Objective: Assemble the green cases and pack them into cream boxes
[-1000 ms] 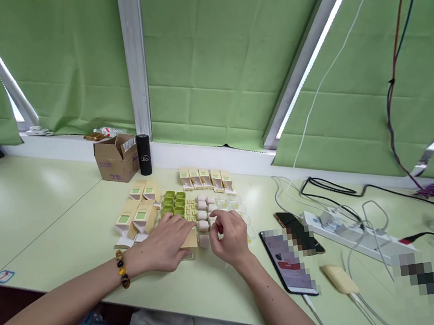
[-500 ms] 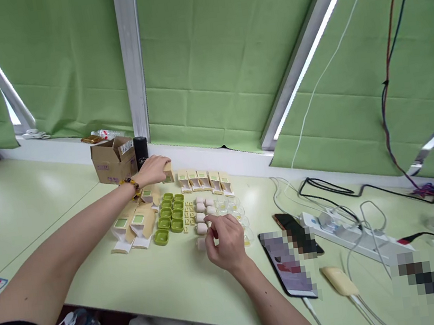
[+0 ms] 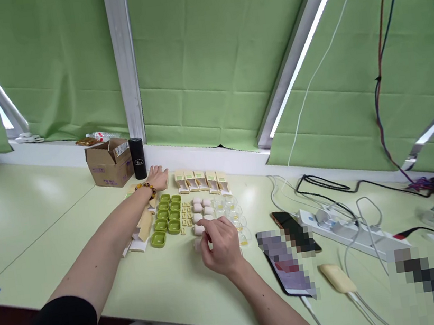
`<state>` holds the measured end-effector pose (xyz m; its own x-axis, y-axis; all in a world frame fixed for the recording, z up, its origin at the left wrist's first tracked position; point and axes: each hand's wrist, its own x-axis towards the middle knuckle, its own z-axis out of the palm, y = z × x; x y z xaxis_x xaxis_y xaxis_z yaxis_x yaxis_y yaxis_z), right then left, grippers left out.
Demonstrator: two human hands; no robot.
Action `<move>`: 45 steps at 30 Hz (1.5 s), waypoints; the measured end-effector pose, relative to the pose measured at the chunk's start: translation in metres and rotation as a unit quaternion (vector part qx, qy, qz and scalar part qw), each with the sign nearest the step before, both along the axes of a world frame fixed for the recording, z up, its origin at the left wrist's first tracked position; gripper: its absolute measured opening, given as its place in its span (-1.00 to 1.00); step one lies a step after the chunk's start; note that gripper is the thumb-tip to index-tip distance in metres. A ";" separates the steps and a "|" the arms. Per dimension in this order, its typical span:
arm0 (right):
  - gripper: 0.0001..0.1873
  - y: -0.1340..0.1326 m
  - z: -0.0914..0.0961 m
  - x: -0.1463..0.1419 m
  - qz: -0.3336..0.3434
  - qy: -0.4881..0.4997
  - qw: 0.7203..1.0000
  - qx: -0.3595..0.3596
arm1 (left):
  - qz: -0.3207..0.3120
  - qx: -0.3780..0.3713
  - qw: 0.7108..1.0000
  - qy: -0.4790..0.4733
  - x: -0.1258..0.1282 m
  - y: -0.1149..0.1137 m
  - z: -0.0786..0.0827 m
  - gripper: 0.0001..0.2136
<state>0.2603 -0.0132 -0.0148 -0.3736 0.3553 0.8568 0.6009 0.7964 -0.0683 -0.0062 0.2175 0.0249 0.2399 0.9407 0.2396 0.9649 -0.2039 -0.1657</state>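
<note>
My left hand (image 3: 158, 178) reaches to the back of the table, beside the black tumbler. Its fingers are stretched out, and no carton shows in them; what lies under the palm is hidden. My right hand (image 3: 222, 244) hovers over the pale pink cylinders (image 3: 196, 208), index finger and thumb apart, the other fingers curled, nothing visible in it. Small open cartons (image 3: 201, 180) stand in a row at the back. Green square cups (image 3: 161, 225) lie in two columns, next to tiny yellow pieces (image 3: 185, 222) and clear domes (image 3: 235, 213). My left forearm partly covers more cartons (image 3: 144, 226).
A cardboard box (image 3: 109, 166) and the black tumbler (image 3: 138, 159) stand at the back left. Right of my right hand are two phones, one large (image 3: 284, 265) and one dark (image 3: 294, 231), a power strip (image 3: 350, 233), a cream charger (image 3: 337, 278) and tangled cables.
The small carton seen in my left hand is out of sight now, and that hand's fingers have spread. My right hand stays over the pink cylinders. The view has shifted slightly.
</note>
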 end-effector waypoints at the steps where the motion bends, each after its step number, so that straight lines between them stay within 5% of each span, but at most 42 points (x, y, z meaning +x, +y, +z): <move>1: -0.65 0.000 0.000 0.000 0.002 -0.002 1.000 0.000 | 0.000 0.007 1.000 0.000 0.000 -0.003 0.002 -0.36; 10: -0.65 -0.005 -0.003 -0.007 0.023 -0.013 1.000 -0.007 | -0.028 -0.082 0.996 0.035 0.001 -0.027 0.004 -0.72; 24: -0.62 -0.004 -0.005 -0.007 0.031 -0.018 0.999 -0.014 | 0.030 -0.131 0.991 0.027 0.009 0.001 -0.012 -0.56; 31: -0.61 -0.004 -0.007 -0.006 0.029 -0.025 0.999 -0.020 | 0.026 -0.117 0.993 0.006 0.014 -0.007 -0.001 -0.54; 35: -0.61 -0.006 -0.005 -0.007 0.032 -0.022 0.999 -0.019 | -0.019 -0.065 0.998 -0.006 0.016 -0.042 0.018 -0.64; 39: -0.62 -0.007 -0.005 -0.008 0.042 -0.025 0.999 -0.014 | -0.076 -0.016 0.997 -0.020 0.008 -0.108 0.033 -0.75; 45: -0.64 -0.007 -0.010 -0.013 0.054 -0.032 0.998 -0.010 | -0.173 0.056 0.983 -0.039 -0.012 -0.216 0.013 -0.80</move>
<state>0.2471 -0.0202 -0.0245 -0.4646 0.3270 0.8229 0.5153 0.8556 -0.0490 -0.0180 0.0016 0.0378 0.5175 0.7725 0.3680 0.8517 -0.5066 -0.1342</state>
